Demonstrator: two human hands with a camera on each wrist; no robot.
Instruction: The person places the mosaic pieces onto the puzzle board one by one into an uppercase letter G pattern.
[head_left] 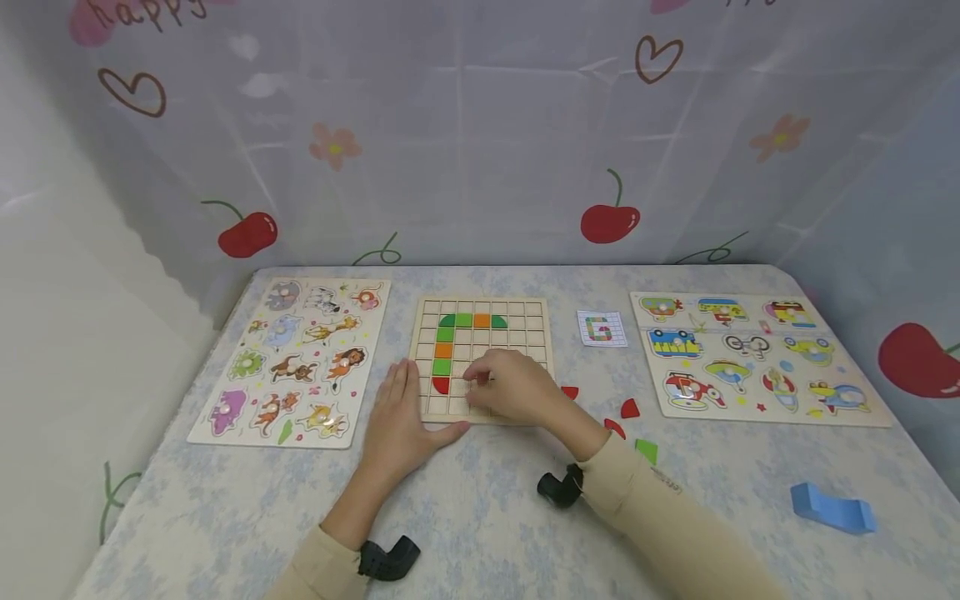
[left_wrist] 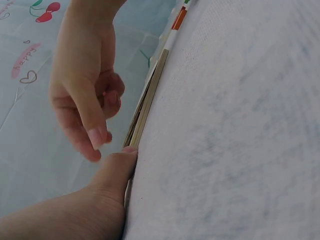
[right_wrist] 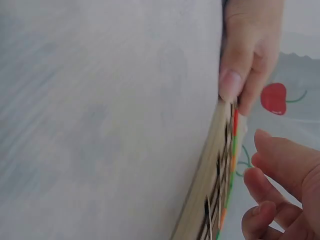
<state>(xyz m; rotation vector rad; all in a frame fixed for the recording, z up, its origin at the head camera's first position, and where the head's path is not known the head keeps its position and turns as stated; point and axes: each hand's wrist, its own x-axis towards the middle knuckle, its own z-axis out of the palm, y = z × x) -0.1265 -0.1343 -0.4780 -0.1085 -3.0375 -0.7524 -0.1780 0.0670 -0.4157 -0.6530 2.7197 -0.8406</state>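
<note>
A wooden grid board (head_left: 534, 337) lies flat at the middle of the table. Green, orange and red pieces form a bent line on it, ending in a red rounded piece (head_left: 441, 385). My left hand (head_left: 397, 421) rests against the board's left side with straight fingers, its thumb along the front edge. Over the lower middle of the grid hovers my right hand (head_left: 510, 385), just right of that red piece. Its fingers (right_wrist: 270, 187) are loosely bent, with nothing visible between them. The left wrist view shows the right hand (left_wrist: 87, 90) above the board's edge.
Loose red pieces (head_left: 630, 408) and a green square (head_left: 646, 451) lie right of the board. Behind them is a pattern card (head_left: 602, 329). An animal puzzle (head_left: 300, 367) lies left, a vehicle puzzle (head_left: 765, 358) right. A blue curved block (head_left: 832, 508) sits at front right.
</note>
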